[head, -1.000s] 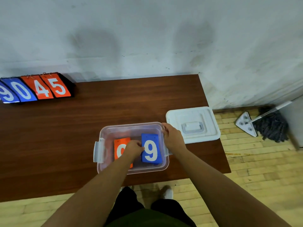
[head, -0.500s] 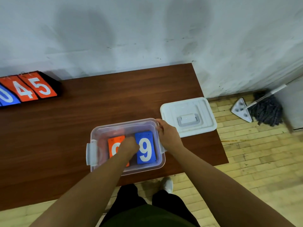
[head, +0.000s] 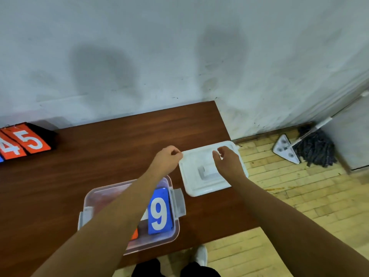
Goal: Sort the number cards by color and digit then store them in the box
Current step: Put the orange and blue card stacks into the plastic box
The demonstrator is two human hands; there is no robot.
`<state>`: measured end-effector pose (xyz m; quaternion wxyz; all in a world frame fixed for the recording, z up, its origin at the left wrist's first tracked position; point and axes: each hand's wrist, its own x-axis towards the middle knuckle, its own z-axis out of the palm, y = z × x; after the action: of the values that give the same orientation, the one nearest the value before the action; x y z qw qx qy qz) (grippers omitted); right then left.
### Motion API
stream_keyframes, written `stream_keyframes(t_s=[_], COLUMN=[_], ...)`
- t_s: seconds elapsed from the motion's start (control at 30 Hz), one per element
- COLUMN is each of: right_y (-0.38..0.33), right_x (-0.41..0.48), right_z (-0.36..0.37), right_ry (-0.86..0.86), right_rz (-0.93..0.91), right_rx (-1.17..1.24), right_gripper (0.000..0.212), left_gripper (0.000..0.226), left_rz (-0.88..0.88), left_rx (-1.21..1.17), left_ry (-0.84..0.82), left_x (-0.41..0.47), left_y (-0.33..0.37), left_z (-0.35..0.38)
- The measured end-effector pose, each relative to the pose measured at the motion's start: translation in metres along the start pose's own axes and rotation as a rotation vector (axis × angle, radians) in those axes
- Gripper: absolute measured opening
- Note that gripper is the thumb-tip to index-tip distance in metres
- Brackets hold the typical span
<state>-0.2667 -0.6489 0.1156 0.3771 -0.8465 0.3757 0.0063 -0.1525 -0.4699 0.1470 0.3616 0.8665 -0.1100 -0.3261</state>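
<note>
A clear plastic box (head: 87, 198) sits at the table's near edge. Inside it lies a blue card with a white 9 (head: 159, 212); an orange card (head: 134, 234) shows only as a sliver beneath my left forearm. The white lid (head: 199, 188) lies flat on the table, right of the box. My left hand (head: 168, 158) has its fingers curled at the lid's far left corner and seems to pinch the edge. My right hand (head: 227, 162) hovers over the lid's far part, fingers loosely curled, thumb apart, holding nothing that I can see.
A flip scoreboard (head: 30, 139) showing orange 4 and 5 stands at the table's far left by the wall. The brown table (head: 99, 156) ends just right of the lid. A mop (head: 315, 146) lies on the wooden floor at right.
My left hand came out of the box and my right hand left the box's rim. Both moved up and right to the white lid. The cards stay in the box.
</note>
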Motion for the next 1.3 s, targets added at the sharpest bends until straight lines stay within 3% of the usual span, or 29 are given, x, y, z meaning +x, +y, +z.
stream_keyframes(t_s=[0.23, 0.37, 0.5, 0.57, 0.7, 0.93, 1.3], right_y=[0.071, 0.105, 0.124, 0.127, 0.114, 0.042, -0.061], right_x=[0.048, 0.063, 0.065, 0.062, 0.058, 0.042, -0.040], right_z=[-0.006, 0.006, 0.017, 0.018, 0.003, -0.026, 0.020], right_ry=[0.009, -0.116, -0.143, -0.090, 0.042, 0.291, 0.130], right_rz=[0.133, 0.307, 0.386, 0.382, 0.343, 0.233, 0.137], right_rx=[-0.118, -0.186, -0.010, 0.044, 0.150, 0.225, 0.280], right_gripper=[0.056, 0.074, 0.077, 0.074, 0.058, 0.033, 0.025], left_gripper=[0.049, 0.050, 0.047, 0.046, 0.066, 0.050, 0.043], left_rz=[-0.327, -0.565, -0.617, -0.602, -0.448, -0.111, -0.010], left_rx=[0.128, 0.011, -0.072, -0.094, 0.053, 0.036, 0.026], left_ry=[-0.096, -0.166, -0.146, -0.107, 0.052, 0.283, 0.495], left_x=[0.070, 0.085, 0.097, 0.099, 0.099, 0.064, -0.024], left_y=[0.001, -0.009, -0.015, -0.017, -0.012, 0.020, -0.057], left_z=[0.068, 0.090, 0.102, 0.105, 0.089, 0.013, -0.107])
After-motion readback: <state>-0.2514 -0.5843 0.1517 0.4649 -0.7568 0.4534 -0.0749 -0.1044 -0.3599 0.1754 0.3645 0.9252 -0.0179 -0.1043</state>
